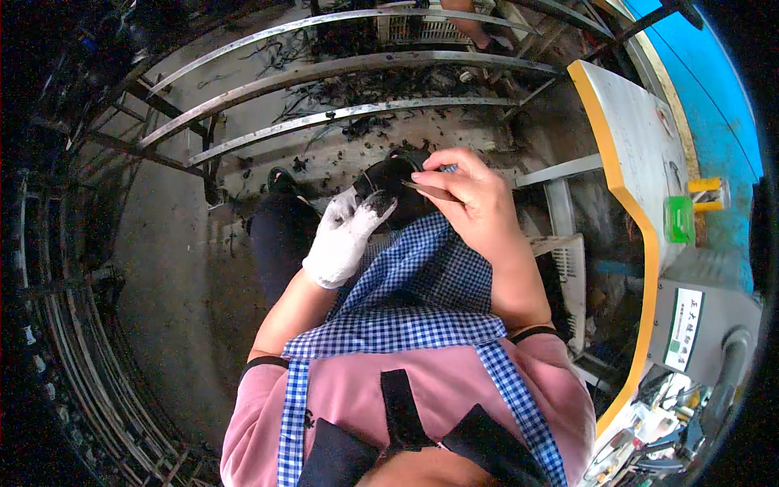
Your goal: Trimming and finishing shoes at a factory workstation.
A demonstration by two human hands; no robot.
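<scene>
Pinching one thin strip (432, 192) between thumb and forefinger of the bare right hand (471, 195). Fingers of the white-gloved left hand (337, 239) curled in around one black piece (378, 200), just beside the strip; outline blurred against dark background. Both items above the lap, near each other; contact: cannot tell. Glove tips blackened, one glove only.

Next out: one blue-white checked apron (389, 333), one pink shirt (341, 390), two dark bands (535, 331) at the sleeve ends. One dark shoe (284, 180) plain to see beyond the left hand.

Ahead: three metal rails (438, 57), roughly parallel, bent by lens. Grey floor (178, 268) under them, littered with black scraps (357, 130), too many to count. One crate (406, 30) at far edge, one lower leg (464, 24) of another person beside it. One pale crate (574, 288) below the worktop, right side.

Right: one pale worktop (629, 105), yellow-edged, with one green container (678, 219), one yellow item (708, 195) next to it, one grey machine (714, 304), and cluttered tools (661, 430) nearest the body. Blue panel (718, 97) behind. Left: dark metal rack (77, 341), bars uncounted.
</scene>
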